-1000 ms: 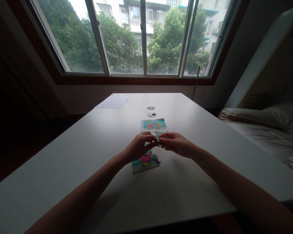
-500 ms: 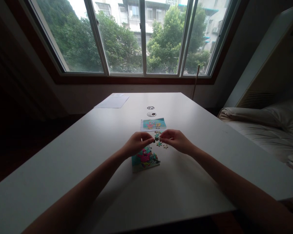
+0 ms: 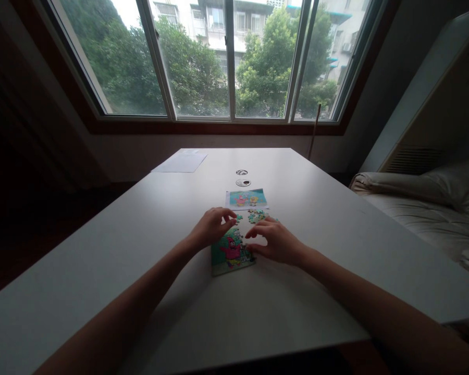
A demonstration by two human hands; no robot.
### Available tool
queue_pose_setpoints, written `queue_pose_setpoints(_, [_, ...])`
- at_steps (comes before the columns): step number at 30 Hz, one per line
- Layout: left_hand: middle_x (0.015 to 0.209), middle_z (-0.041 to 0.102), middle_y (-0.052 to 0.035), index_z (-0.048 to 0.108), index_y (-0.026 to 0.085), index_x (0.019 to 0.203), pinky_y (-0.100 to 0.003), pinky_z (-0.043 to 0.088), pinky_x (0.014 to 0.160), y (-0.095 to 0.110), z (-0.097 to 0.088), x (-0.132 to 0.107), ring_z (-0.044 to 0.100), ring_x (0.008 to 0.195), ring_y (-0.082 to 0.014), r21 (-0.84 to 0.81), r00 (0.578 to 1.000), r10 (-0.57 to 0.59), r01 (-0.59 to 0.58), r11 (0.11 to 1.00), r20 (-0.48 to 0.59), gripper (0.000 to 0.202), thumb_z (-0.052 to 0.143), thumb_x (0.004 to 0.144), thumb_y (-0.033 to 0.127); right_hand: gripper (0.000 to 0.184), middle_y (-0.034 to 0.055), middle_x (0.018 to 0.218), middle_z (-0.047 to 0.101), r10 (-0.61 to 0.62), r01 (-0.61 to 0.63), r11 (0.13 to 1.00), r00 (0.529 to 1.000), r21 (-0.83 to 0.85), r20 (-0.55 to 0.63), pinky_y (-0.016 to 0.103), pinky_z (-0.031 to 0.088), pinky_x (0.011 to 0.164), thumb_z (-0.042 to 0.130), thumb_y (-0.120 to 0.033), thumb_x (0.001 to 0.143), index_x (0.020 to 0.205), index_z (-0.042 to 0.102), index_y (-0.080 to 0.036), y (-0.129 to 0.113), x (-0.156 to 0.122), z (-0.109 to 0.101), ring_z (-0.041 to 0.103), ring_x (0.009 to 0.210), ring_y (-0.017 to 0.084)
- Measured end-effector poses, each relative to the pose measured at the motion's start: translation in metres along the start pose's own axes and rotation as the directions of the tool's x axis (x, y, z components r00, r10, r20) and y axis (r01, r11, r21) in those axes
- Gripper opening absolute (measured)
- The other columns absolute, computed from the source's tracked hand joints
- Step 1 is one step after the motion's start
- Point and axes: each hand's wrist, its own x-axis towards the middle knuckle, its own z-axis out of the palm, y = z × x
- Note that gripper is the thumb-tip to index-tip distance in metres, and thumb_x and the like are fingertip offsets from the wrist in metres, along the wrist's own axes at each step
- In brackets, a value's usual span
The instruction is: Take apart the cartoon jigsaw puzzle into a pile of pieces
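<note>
A partly assembled jigsaw puzzle [image 3: 231, 254] with a pink cartoon starfish lies near the middle of the table. My left hand [image 3: 213, 227] is over its upper left edge, thumb and fingertips closed about a small teal puzzle piece [image 3: 238, 219]. At the puzzle's right side is my right hand [image 3: 277, 241], thumb and fingers apart with nothing visible between them. Its fingertips hover at or just over the puzzle's right edge; whether they touch cannot be made out. Loose puzzle pieces [image 3: 257, 215] lie in a pile beyond the right hand, which partly hides them.
A reference picture [image 3: 248, 198] of the cartoon scene lies flat behind the loose pieces. Farther back are two round discs [image 3: 243, 183] set on or in the white table [image 3: 160, 208]. White paper [image 3: 180, 162] rests at the far left corner. A padded sofa [image 3: 406, 208] stands right.
My hands have moved apart from their meeting point above the loose pieces. The left shifted left; the right came nearer to me, beside the puzzle, and its fingers opened.
</note>
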Motion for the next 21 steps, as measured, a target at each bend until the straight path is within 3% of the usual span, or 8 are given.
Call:
queue_pose_setpoints(4, [0.084,0.060,-0.0059,0.064,0.016,0.091,-0.026,0.041,0.065,-0.009,-0.013,0.001,0.054,0.072,-0.0171,0.010,0.985,-0.027,0.026,1.000,0.171,0.033,0.051,0.075,0.042,0.023,0.0034,0.086,0.062,-0.036,0.035,0.999,0.997,0.015,0.067,0.029,0.039,0.075,0.062,-0.036,0.072,0.090,0.064,-0.022,-0.002,-0.001,0.003,0.051,0.085,0.017])
queue_pose_setpoints(9, [0.091,0.055,-0.0063,0.060,0.018,0.098,-0.026,0.040,0.067,-0.014,-0.023,-0.002,0.051,0.082,-0.0202,0.028,0.925,-0.002,-0.009,1.000,0.380,0.050,0.058,0.064,0.056,0.016,0.0031,0.083,0.062,-0.018,0.014,0.999,0.996,0.043,0.085,0.027,0.038,0.074,0.061,-0.031,0.074,0.086,0.064,-0.021,0.004,0.000,0.004,0.051,0.083,0.016])
queue_pose_setpoints(16, [0.093,0.053,-0.0061,0.056,0.019,0.102,-0.028,0.039,0.069,-0.012,-0.024,-0.005,0.049,0.084,-0.0209,0.025,0.890,0.007,-0.021,0.999,0.455,0.051,0.059,0.064,0.053,0.008,0.0029,0.077,0.063,-0.023,0.021,0.998,0.998,0.051,0.058,0.026,0.038,0.072,0.059,-0.024,0.076,0.078,0.063,-0.018,0.014,0.002,0.002,0.052,0.076,0.014])
queue_pose_setpoints(21, [0.093,0.052,-0.0057,0.055,0.020,0.103,-0.027,0.039,0.069,-0.012,-0.023,-0.005,0.049,0.083,-0.0207,0.015,0.882,0.005,-0.013,1.000,0.470,0.049,0.059,0.065,0.051,0.011,0.0039,0.080,0.062,-0.072,0.068,0.996,0.994,0.052,0.082,0.027,0.039,0.073,0.056,-0.024,0.078,0.086,0.063,-0.019,0.012,0.001,-0.002,0.051,0.080,0.015])
